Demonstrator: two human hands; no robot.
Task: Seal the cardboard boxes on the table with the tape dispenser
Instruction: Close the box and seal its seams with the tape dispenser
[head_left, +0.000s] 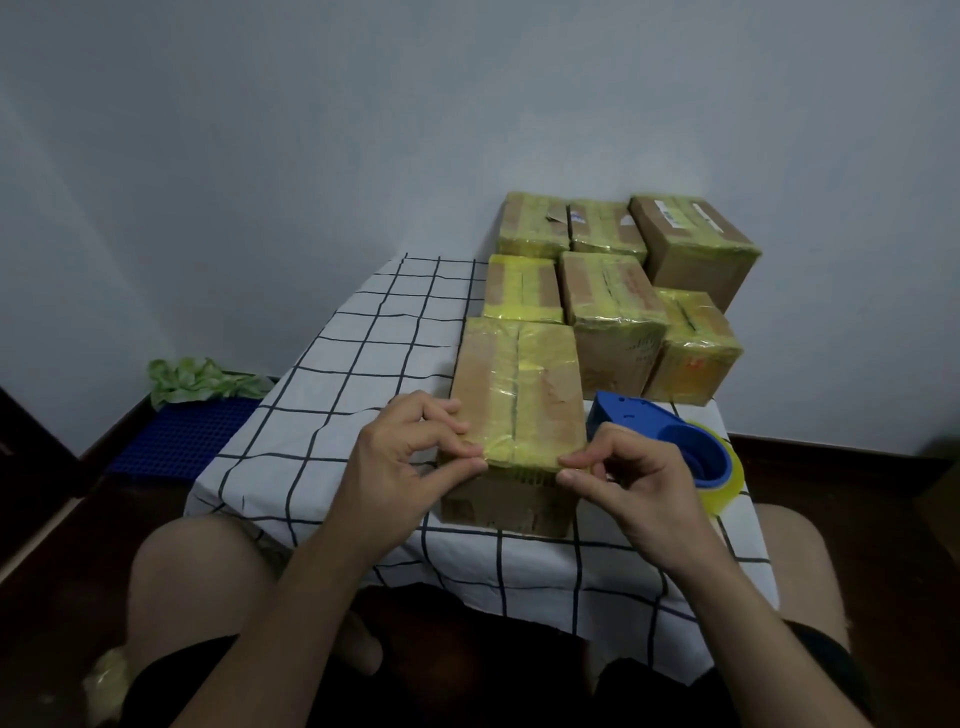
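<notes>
Cardboard box (514, 384) taped closed, left hand (400, 457) and right hand (634, 478) pinching tape (522, 449) at its near edge

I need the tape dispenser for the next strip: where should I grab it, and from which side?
Probably grip the tape dispenser by its blue body, clear of the tape roll, from above with the right hand: the near box crowds its left and its top is exposed.

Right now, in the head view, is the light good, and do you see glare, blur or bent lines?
Head view: dim, flat, bluish light, soft shadows; faint glare on the yellow tape between the left hand and right hand; wide lens bows the tablecloth grid; slightly soft overall, corners darker.
</notes>
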